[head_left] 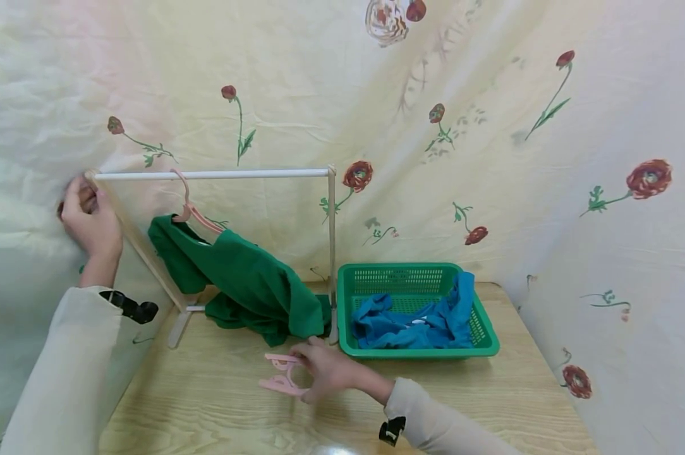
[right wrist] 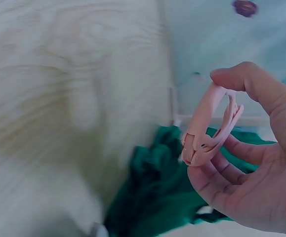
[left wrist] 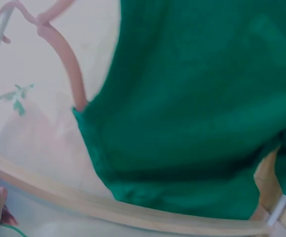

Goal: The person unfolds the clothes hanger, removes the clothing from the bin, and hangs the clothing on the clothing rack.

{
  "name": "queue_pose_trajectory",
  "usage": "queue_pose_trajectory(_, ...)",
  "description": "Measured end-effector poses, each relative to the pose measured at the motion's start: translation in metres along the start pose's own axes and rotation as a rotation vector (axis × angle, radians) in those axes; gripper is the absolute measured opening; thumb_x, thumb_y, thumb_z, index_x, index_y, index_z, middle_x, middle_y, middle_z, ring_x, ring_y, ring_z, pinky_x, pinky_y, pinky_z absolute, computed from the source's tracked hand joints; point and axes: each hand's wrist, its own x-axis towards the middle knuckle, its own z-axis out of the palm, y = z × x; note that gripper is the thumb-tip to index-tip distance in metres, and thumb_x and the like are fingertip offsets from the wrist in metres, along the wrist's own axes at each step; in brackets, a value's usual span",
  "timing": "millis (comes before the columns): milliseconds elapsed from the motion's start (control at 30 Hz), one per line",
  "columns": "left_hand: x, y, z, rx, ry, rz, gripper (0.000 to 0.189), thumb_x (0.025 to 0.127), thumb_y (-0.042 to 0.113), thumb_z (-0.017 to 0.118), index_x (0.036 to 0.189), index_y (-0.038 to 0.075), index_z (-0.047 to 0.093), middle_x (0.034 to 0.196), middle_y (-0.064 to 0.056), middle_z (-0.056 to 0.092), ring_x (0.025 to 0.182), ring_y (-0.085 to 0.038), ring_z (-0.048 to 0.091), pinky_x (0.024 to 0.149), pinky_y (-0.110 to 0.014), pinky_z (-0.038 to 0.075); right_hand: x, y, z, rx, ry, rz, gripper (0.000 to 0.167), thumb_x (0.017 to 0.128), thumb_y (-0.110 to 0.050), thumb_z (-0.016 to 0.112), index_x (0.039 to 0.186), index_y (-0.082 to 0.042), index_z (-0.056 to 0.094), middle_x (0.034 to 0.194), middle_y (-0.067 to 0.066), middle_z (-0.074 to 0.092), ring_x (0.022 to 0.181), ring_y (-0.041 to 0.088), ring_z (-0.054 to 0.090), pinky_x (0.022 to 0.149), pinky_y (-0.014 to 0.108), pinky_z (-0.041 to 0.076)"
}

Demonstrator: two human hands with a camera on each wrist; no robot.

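My right hand (head_left: 328, 370) pinches a pink folding hanger (right wrist: 204, 126) between thumb and fingers, above the table's front part. The hanger's arms are folded together. Close by hangs a green garment (head_left: 251, 272) on another pink hanger (head_left: 187, 205), hooked over the white bar (head_left: 251, 174) of a small wooden rack (head_left: 332, 240). The garment slants, and its lower right end reaches the table. Up at the rack's top left corner, my left hand (head_left: 92, 218) is beside the post with its fingers loosely bent. In the left wrist view only part of this hand shows, next to the wooden post (left wrist: 93, 207).
A green plastic basket (head_left: 484, 335) stands right of the rack, holding a crumpled blue garment (head_left: 413, 322). Flower-printed cloth (head_left: 297, 82) hangs behind and at both sides. The wooden table (head_left: 206, 404) extends in front.
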Motion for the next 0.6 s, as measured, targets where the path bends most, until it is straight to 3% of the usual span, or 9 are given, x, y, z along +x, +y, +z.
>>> queue_pose_trajectory(167, 0.001, 0.025, 0.001, -0.069, 0.005, -0.042, 0.04, 0.103, 0.02, 0.059, 0.143, 0.021, 0.058, 0.126, 0.009, 0.06, 0.113, -0.001, 0.055, 0.104, -0.017, 0.041, -0.004, -0.007, -0.017, 0.059, 0.016, -0.047, 0.071, 0.073, -0.02, 0.09, 0.137, -0.019, 0.06, 0.108, -0.008, 0.051, 0.09, 0.005, 0.04, 0.066, 0.017, 0.039)
queue_pose_trajectory(367, -0.011, 0.062, -0.001, -0.113, -0.04, -0.018, 0.046, 0.101, 0.018, 0.056, 0.147, 0.023, 0.053, 0.143, 0.003, 0.057, 0.134, -0.007, 0.049, 0.113, -0.016, 0.034, -0.015, -0.018, -0.04, 0.148, 0.031, -0.126, 0.067, 0.074, -0.019, 0.09, 0.134, -0.021, 0.06, 0.106, -0.005, 0.049, 0.085, 0.006, 0.042, 0.061, 0.017, 0.039)
queue_pose_trajectory(500, -0.025, 0.086, 0.004, -0.153, -0.097, 0.031, 0.046, 0.102, 0.018, 0.057, 0.148, 0.022, 0.052, 0.144, 0.002, 0.057, 0.135, -0.007, 0.049, 0.115, -0.018, 0.033, -0.023, -0.027, -0.061, 0.195, 0.072, -0.179, 0.067, 0.076, -0.017, 0.088, 0.136, -0.02, 0.058, 0.106, 0.001, 0.049, 0.081, 0.011, 0.046, 0.058, 0.019, 0.042)
queue_pose_trajectory(600, -0.035, 0.099, 0.012, -0.211, -0.152, 0.089, 0.047, 0.102, 0.016, 0.059, 0.148, 0.018, 0.052, 0.142, 0.0, 0.058, 0.135, -0.009, 0.05, 0.115, -0.018, 0.034, -0.028, -0.033, -0.078, 0.171, 0.129, -0.227, 0.065, 0.078, -0.016, 0.086, 0.137, -0.019, 0.058, 0.101, 0.006, 0.052, 0.08, 0.014, 0.047, 0.058, 0.019, 0.042)
